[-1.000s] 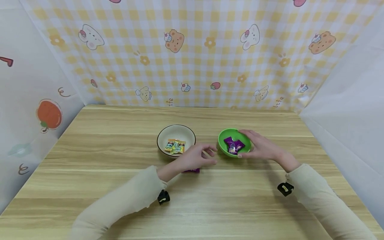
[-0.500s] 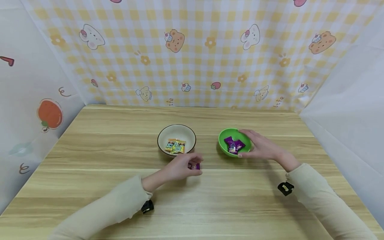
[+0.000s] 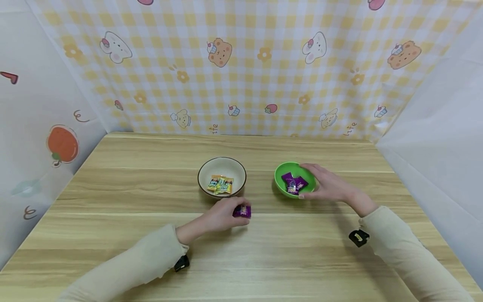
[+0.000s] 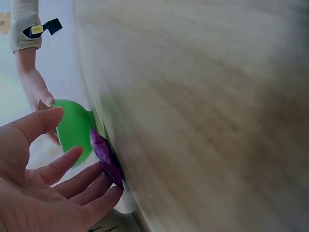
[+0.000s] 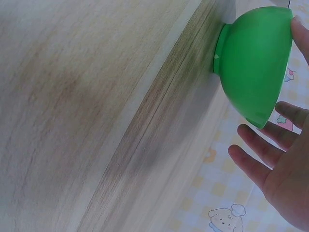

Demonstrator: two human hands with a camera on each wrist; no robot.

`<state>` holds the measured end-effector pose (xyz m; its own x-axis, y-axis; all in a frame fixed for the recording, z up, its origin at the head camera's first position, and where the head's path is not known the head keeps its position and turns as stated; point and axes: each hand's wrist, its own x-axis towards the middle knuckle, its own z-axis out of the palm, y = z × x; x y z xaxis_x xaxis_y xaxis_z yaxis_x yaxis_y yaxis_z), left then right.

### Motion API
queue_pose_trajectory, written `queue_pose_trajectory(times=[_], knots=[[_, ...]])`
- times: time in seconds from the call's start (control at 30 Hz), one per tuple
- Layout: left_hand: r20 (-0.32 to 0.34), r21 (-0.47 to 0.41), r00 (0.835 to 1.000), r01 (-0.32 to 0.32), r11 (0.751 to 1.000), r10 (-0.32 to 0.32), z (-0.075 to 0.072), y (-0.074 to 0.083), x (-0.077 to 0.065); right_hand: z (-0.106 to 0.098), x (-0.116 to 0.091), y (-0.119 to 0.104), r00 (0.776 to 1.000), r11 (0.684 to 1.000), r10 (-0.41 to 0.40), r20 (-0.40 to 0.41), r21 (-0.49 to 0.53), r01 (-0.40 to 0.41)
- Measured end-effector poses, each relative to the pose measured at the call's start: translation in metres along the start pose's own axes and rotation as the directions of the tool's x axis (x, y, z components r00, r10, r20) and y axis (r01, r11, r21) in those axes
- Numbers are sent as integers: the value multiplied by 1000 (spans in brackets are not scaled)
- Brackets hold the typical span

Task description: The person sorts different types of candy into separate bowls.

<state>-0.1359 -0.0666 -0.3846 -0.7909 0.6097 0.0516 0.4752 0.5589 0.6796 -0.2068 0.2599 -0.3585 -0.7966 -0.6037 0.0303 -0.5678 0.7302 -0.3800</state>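
Note:
A purple candy packet (image 3: pixel 242 211) lies on the table just in front of the white bowl. My left hand (image 3: pixel 220 214) reaches around it, thumb on the near side and fingers on the far side. In the left wrist view the fingertips (image 4: pixel 115 189) meet the packet's edge, while the thumb stands well apart from it. My right hand (image 3: pixel 330 186) holds the green bowl (image 3: pixel 280 184) at its right side, thumb at the near rim and index finger at the far rim. Inside that bowl lie several purple candy packets (image 3: pixel 292 183).
A white bowl (image 3: pixel 211 167) with a dark rim stands left of the green one, holding several yellow and orange candy packets (image 3: pixel 222 184). Both bowls rest on a wood-grain table (image 3: pixel 302 260). Behind the table hangs a yellow checked cloth (image 3: pixel 245 84).
My left hand has moved left and toward me from between the two bowls, down around the purple packet, which was partly covered before. The right hand stays at the green bowl.

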Motion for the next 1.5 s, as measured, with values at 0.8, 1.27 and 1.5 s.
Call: queue_pose_trajectory(times=[0.8, 1.27, 1.5], knots=[[33, 122, 997, -74, 990, 70, 14, 5, -2, -1, -1, -1, 1000, 1000, 7, 1, 9, -7], [97, -28, 995, -10, 1000, 12, 14, 5, 0, 1, -1, 0, 1000, 1000, 7, 1, 18, -7], [138, -172, 988, 90, 981, -67, 11, 8, 7, 1, 0, 2, 1000, 1000, -3, -6, 18, 3]])
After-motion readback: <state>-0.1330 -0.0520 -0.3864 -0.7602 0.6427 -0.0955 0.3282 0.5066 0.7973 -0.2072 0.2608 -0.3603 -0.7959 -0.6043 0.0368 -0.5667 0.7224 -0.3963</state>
